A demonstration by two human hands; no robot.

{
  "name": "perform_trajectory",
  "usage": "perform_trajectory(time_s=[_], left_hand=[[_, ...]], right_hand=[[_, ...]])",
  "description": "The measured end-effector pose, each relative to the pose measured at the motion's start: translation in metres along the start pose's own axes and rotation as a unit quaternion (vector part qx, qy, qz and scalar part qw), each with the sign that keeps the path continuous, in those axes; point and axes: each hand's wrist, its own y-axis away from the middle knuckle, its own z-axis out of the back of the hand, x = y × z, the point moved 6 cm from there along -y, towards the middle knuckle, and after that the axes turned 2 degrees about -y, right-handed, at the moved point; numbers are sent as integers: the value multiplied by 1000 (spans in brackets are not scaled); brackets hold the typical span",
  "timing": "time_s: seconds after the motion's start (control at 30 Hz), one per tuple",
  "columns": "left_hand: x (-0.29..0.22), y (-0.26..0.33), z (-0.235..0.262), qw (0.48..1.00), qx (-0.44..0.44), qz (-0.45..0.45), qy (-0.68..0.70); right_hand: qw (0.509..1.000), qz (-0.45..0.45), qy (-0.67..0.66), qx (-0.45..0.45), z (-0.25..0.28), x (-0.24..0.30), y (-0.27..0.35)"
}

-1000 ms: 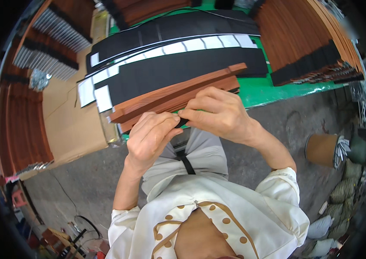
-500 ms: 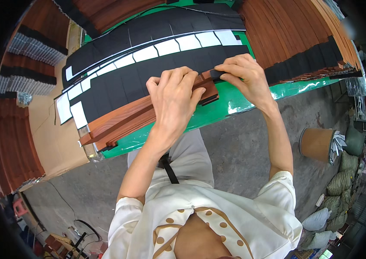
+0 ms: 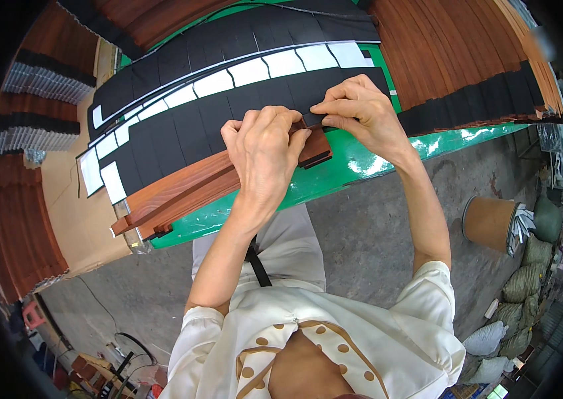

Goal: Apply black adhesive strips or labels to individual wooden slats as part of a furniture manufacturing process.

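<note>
Along the near edge of the green-covered table lies a long reddish-brown wooden slat (image 3: 185, 181), slanting down to the left, with more brown wood beneath it. My left hand (image 3: 261, 153) is closed around it near its right end, thumb on the near side. My right hand (image 3: 364, 121) pinches a small black strip (image 3: 313, 120) at that end, close to my left fingertips. How the strip joins the slat is hidden by the fingers. Just behind lies a row of overlapping black sheets (image 3: 195, 130), with white rectangular patches (image 3: 248, 73) along its far side.
Stacked brown slats with black ends (image 3: 448, 60) fill the right of the table (image 3: 361, 159); further stacks (image 3: 22, 219) stand at left beside brown cardboard (image 3: 82, 219). A brown drum (image 3: 487, 223) holding pale strips and several sacks (image 3: 524, 286) stand on the floor at right.
My right hand has moved slightly left toward my left hand with the black strip. The slat's left end has shifted a little left and down; my left hand keeps its grip.
</note>
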Motion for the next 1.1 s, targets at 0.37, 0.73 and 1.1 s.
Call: perform_trajectory(time_s=[0.37,0.73,1.1], left_hand=[[-1,-1,1,1000,11,14,-9],[0,0,-1,1000,15,16,-8],[0,-1,0,1000,15,12,-7]], right_hand=[[1000,-1,2,-1,-1,1,0],[1000,-14,-19,3,-3,-1,1],[1000,-1,-11,7,-5,-3,0]])
